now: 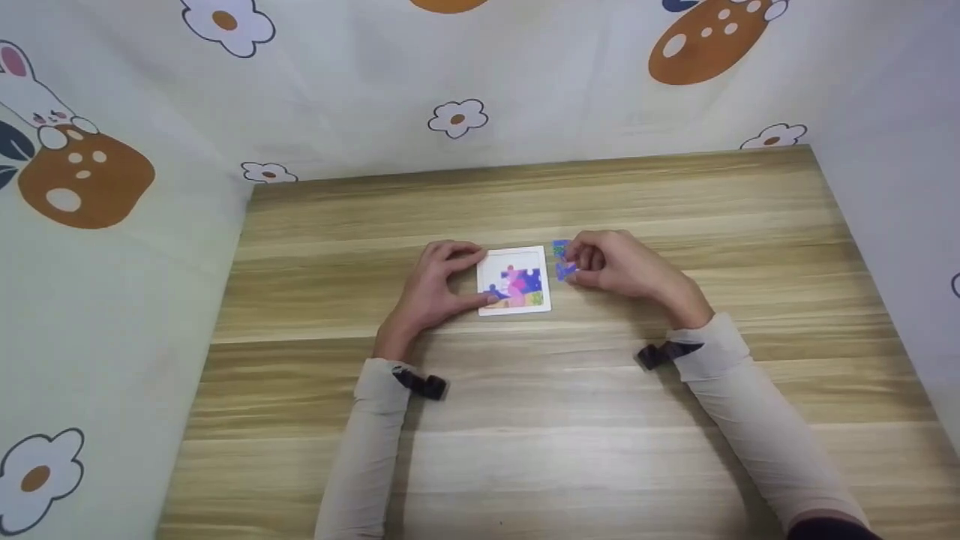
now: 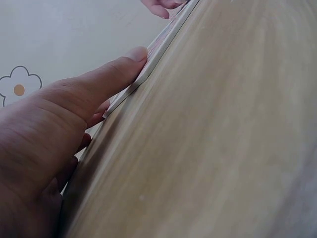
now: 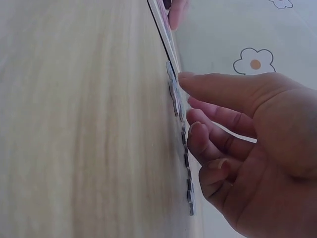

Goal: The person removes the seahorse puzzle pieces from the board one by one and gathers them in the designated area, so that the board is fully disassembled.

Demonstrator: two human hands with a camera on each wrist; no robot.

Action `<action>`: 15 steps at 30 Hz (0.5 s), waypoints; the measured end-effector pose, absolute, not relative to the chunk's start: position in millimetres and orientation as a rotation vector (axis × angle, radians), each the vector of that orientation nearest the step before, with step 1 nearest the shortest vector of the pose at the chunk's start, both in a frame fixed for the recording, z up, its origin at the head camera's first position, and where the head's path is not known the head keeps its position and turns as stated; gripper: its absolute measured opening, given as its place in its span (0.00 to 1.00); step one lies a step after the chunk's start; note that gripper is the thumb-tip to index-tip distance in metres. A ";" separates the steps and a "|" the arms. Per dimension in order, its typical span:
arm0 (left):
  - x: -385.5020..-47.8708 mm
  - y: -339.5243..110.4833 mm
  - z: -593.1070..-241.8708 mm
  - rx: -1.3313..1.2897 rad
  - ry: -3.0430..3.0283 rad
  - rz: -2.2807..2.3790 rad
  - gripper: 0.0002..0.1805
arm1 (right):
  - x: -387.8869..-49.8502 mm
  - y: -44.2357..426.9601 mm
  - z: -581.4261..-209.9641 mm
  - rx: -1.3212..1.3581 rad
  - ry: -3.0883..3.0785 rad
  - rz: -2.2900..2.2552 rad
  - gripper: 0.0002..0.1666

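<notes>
Wood table (image 1: 525, 390): left hand (image 1: 433, 289) wide against one puzzle board (image 1: 495, 266); right hand (image 1: 626, 264) narrow at two-plus loose pieces (image 1: 559, 248), grip unclear.

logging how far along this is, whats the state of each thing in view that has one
puzzle board: lying flat, partly filled
fitted pieces: set in the board
loose pieces: out of the board, to its right
left hand: holding the board's left side
right hand: fingers curled at the loose pieces; whether it pinches one is unclear
sleeves: down to the wrists
</notes>
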State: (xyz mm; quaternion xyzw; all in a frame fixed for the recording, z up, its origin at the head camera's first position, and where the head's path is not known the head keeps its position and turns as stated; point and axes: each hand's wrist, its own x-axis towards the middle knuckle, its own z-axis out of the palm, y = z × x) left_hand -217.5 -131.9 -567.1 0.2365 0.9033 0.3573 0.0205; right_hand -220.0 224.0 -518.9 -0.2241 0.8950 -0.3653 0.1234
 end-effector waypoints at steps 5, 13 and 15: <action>-218.3 -132.7 -567.6 0.727 2.801 1.106 0.46 | -219.8 217.7 -517.6 -0.694 2.590 -1.106 0.13; -216.8 -131.5 -566.9 0.711 2.796 1.091 0.47 | -217.9 209.8 -516.3 -0.699 2.583 -1.131 0.13; -216.8 -131.7 -566.3 0.699 2.796 1.093 0.47 | -218.2 206.8 -516.4 -0.697 2.579 -1.138 0.13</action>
